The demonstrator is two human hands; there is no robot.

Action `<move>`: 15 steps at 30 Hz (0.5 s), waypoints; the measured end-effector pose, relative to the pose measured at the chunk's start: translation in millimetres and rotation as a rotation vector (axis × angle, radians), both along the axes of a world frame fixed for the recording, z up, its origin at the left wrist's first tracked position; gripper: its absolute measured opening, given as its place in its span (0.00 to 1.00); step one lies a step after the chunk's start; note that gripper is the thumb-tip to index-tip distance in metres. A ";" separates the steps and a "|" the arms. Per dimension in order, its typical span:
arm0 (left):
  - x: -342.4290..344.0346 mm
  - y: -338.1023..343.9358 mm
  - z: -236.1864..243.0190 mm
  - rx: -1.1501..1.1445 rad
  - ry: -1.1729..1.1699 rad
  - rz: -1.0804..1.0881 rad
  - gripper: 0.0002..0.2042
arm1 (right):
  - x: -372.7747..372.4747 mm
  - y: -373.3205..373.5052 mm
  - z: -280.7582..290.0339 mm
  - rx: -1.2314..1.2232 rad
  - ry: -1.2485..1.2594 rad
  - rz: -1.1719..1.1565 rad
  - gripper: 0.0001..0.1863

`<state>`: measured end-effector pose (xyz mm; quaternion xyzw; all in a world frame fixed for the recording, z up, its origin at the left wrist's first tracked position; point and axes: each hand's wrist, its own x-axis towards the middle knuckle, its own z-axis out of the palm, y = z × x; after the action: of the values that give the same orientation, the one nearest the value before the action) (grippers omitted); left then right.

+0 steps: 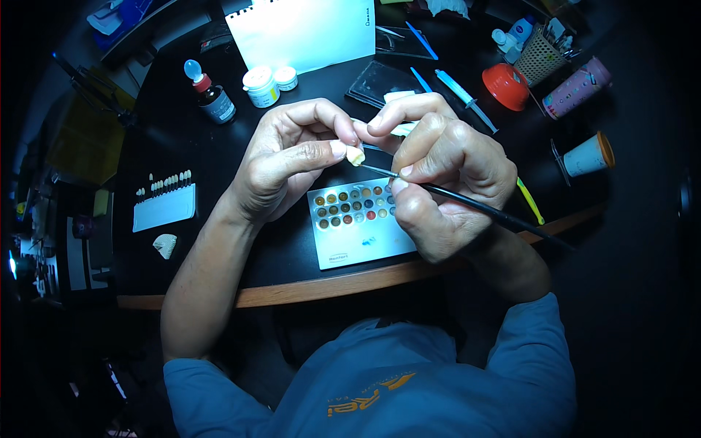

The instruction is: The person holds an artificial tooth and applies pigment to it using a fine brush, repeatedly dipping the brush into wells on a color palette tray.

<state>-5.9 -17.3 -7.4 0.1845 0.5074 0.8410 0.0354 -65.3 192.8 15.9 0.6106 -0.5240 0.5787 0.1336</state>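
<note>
Between the thumb and fingertips of my left hand [281, 160] is a small yellowish-white tooth crown [355, 156]. My right hand [456, 175] grips a thin paintbrush [485, 210] with a black handle, pen-like. Its fine tip points left and meets the crown's lower edge, though I cannot tell whether it touches. Some white material [404, 128], perhaps tissue, shows behind the right fingers; whether they hold it is unclear. Below both hands lies a white paint palette [350, 244] with rows of small wells of brown, grey and red colour, its right part hidden by my right hand.
A tooth shade guide [166, 208] and a fan-shaped white piece [166, 245] lie left. Behind stand a dropper bottle [217, 104], a white jar [261, 87] and a paper pad [307, 36]. At right are a syringe [466, 99], red bowl [505, 86], basket [539, 60], tumbler [580, 87] and cup [586, 156].
</note>
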 end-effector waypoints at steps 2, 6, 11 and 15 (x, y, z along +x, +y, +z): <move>0.0 -0.2 -0.2 -0.005 0.005 0.000 0.07 | -0.2 -0.9 -0.5 -0.021 -0.006 0.021 0.05; 1.2 0.1 0.2 -0.006 0.026 0.015 0.07 | 4.3 -0.1 0.6 -0.005 -0.006 0.033 0.06; -0.2 2.8 1.4 0.001 0.021 0.005 0.07 | 6.7 2.7 -1.4 0.010 -0.074 0.016 0.05; 0.7 2.2 1.6 0.002 0.030 0.013 0.07 | 5.5 2.0 -1.0 0.017 -0.035 0.016 0.06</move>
<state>-5.2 -15.0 -5.8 0.1936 0.5083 0.8388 0.0223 -59.8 194.7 14.8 0.6055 -0.5263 0.5859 0.1146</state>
